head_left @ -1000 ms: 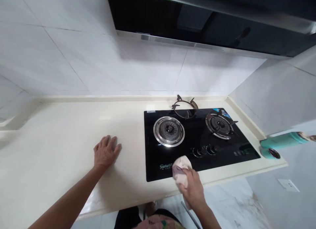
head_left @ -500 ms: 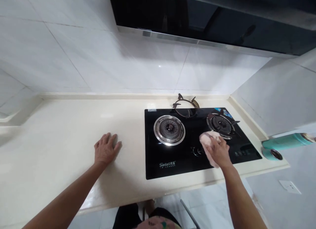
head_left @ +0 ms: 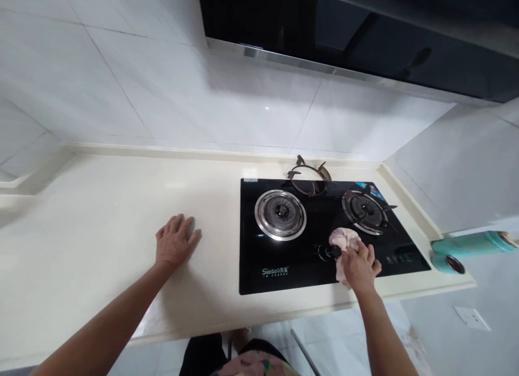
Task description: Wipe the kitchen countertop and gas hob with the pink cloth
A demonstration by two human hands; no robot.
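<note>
1. Cloth [head_left: 344, 238], pale pink, 1: bunched in right grip [head_left: 360, 265], closed on it, over black hob [head_left: 259, 256], beside knob [head_left: 335, 251].
2. Left grip [head_left: 174, 241]: unclenched, palm down on bench [head_left: 117, 208].
3. Pot stand [head_left: 325, 173], 1: across rear edge of hob.

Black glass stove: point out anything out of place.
The dark metal ring-shaped pan support overhangs the rear edge of the black glass stove. Odd, because the left round silver-rimmed burner sits bare while the right burner has one.
</note>
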